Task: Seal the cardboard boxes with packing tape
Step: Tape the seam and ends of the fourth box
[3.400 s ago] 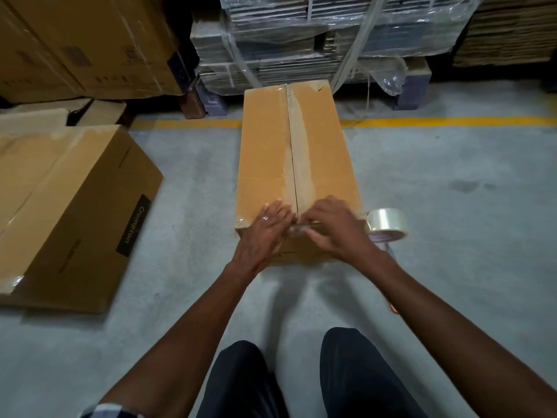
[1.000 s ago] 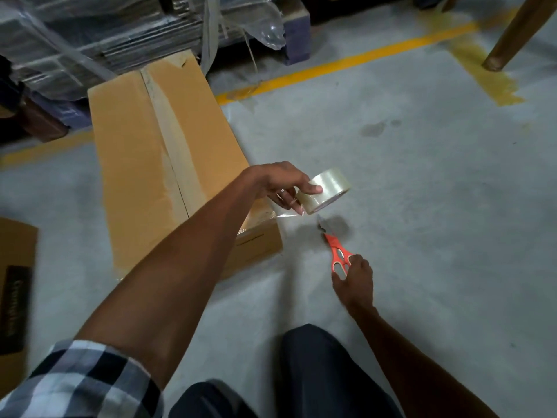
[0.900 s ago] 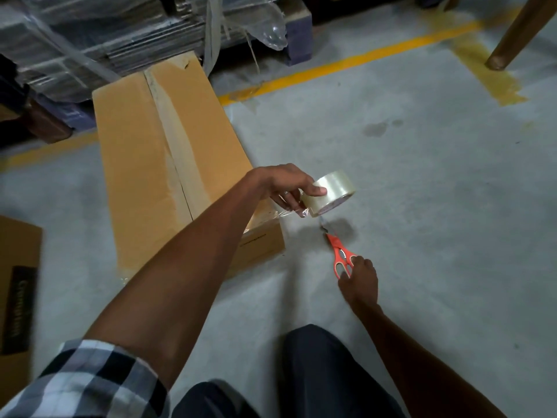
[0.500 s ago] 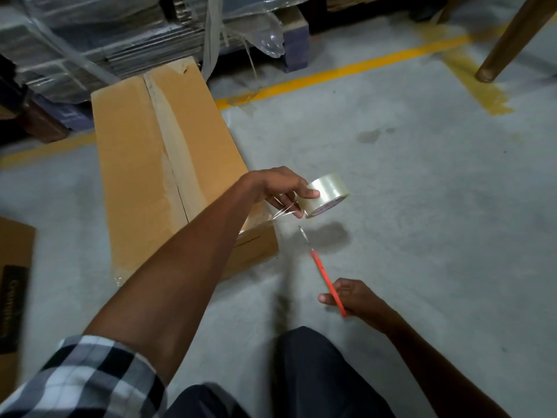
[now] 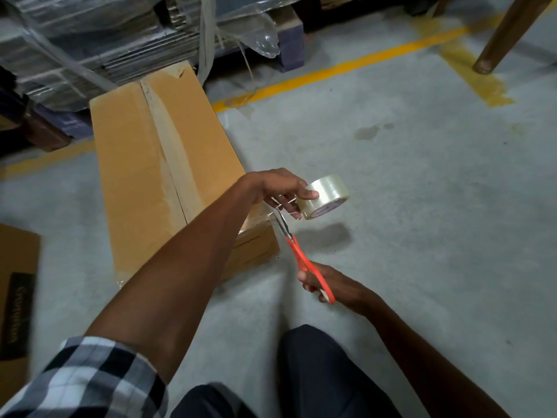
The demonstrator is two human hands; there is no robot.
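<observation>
At the far left edge of the frame we see a second carton [image 5: 15,297] with a dark printed label, cut off by the border. Left of centre, a long cardboard box [image 5: 156,176] lies on the grey concrete floor [image 5: 422,206], its flaps closed and a strip of clear tape [image 5: 176,158] running down the centre seam. Behind it, in the upper left, flattened cardboard wrapped in plastic film [image 5: 105,40] is stacked on a pallet. Our left hand [image 5: 277,188], reaching from a checked sleeve [image 5: 90,378], pinches a roll of packing tape [image 5: 327,196] just off the box's near right corner, thumb on the roll's outer face, a short length of film stretched back toward the box. Lower, at centre, our right hand [image 5: 328,285] grips the handles of orange scissors [image 5: 297,248], the blades pointing up at that stretched film. A yellow floor line [image 5: 346,66] crosses the upper right, near a wooden leg [image 5: 506,34].
</observation>
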